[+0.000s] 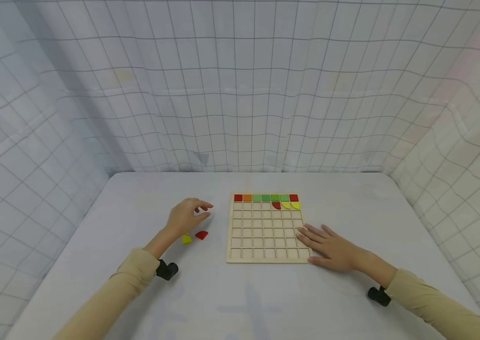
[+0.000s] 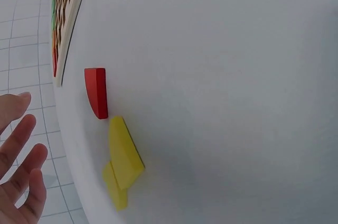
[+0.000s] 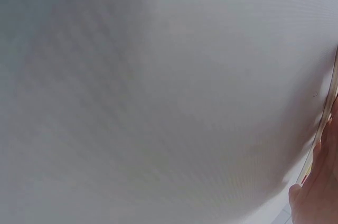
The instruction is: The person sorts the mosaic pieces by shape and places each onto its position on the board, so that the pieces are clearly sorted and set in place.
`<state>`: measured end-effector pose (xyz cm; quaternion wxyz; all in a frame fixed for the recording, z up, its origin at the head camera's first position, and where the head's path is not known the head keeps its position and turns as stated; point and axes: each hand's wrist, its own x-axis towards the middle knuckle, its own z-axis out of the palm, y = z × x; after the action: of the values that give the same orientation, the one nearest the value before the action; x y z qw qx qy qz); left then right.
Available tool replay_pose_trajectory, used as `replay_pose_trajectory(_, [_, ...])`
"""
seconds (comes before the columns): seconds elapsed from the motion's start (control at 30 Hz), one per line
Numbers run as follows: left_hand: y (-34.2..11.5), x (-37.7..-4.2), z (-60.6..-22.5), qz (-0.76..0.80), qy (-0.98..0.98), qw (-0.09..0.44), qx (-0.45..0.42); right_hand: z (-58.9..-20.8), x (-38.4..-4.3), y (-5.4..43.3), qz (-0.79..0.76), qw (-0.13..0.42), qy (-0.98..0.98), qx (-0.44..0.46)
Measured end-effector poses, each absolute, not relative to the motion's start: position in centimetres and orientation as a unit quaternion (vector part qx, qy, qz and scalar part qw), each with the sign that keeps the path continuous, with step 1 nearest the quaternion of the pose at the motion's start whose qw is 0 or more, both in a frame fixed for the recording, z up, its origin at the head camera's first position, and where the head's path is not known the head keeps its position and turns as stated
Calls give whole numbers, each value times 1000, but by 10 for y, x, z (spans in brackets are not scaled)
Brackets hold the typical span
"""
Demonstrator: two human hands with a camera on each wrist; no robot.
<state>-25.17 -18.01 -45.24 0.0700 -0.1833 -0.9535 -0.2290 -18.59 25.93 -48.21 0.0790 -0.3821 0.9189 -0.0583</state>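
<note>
My left hand (image 1: 184, 217) hovers left of the wooden grid board (image 1: 229, 236), its thumb and fingers apart and nothing visible between them. Below it on the table lie a red quarter-circle piece (image 1: 201, 234) and yellow pieces (image 1: 186, 239). The left wrist view shows two yellow pieces (image 2: 124, 152) overlapping beside the red piece (image 2: 96, 93). With fingers spread, my right hand (image 1: 331, 248) rests on the board's right edge. Coloured squares (image 1: 266, 198) fill the board's top row. Under them sit a dark red quarter piece (image 1: 276, 205) and two yellow quarter pieces (image 1: 295, 205).
A white table (image 1: 257, 302) carries the board and the loose pieces. White grid-patterned curtains (image 1: 248, 94) hang behind it and at both sides. Each wrist wears a black camera (image 1: 167, 270).
</note>
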Motion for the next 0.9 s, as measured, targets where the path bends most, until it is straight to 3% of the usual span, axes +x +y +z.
replay_pose_trajectory(0.47, [-194, -229, -460, -246, -955, 12, -164, -481, -185, 259, -59, 82, 920, -380])
replay_pose_trajectory(0.9, [-201, -213, -468, -237, -956, 7, -173, -480, -185, 259, -56, 79, 919, -382])
